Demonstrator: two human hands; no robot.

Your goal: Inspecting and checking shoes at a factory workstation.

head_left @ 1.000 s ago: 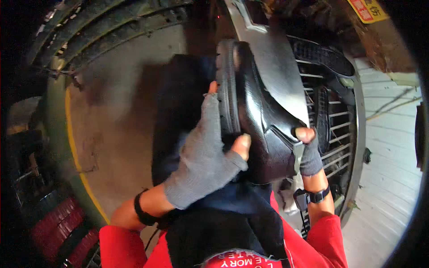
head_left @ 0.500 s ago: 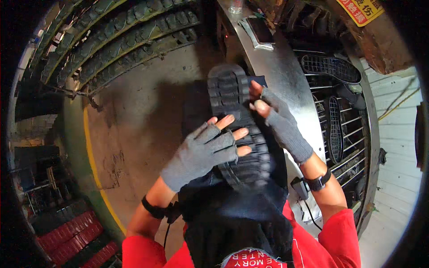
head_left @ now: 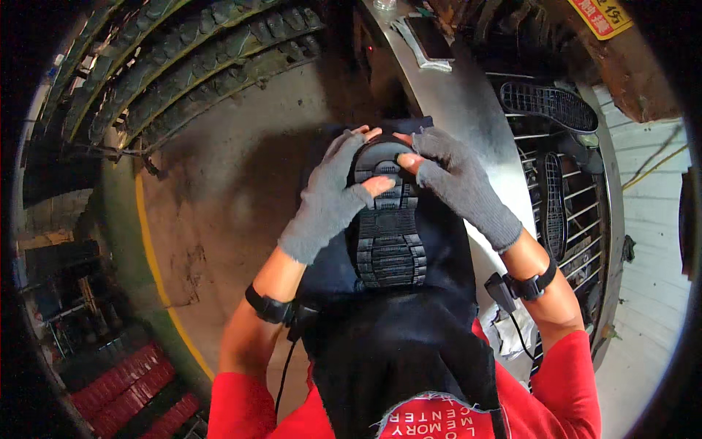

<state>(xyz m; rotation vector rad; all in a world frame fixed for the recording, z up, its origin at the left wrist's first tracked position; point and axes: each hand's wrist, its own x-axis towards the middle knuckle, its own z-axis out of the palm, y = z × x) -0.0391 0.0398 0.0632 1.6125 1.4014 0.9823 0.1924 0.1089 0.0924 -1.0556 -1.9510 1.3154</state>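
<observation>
A black shoe sole (head_left: 389, 230) lies lengthwise over my lap with its ridged tread facing up. Whether an upper is attached beneath cannot be seen. My left hand (head_left: 338, 183), in a grey fingerless glove, wraps the left edge of its far end, thumb on the tread and fingertips over the rim. From the other side my right hand (head_left: 447, 167), gloved the same way, grips the far end, its thumb pressing on the tread near the tip. Its other fingers are partly hidden behind the edge. A black apron (head_left: 395, 336) covers my front.
At my right runs a metal bench (head_left: 468, 110) bearing a dark phone-like slab (head_left: 430, 38) on white paper. Beyond it, a barred rack holds two black soles, one farther (head_left: 548, 106) and one nearer (head_left: 554, 205). Shelves of dark footwear (head_left: 212, 66) stand far left.
The sole has turned end for end or been shifted, now lying straighter and nearer. Both hands have moved to its far end; the left, earlier spread flat across the tread, now wraps the edge.
</observation>
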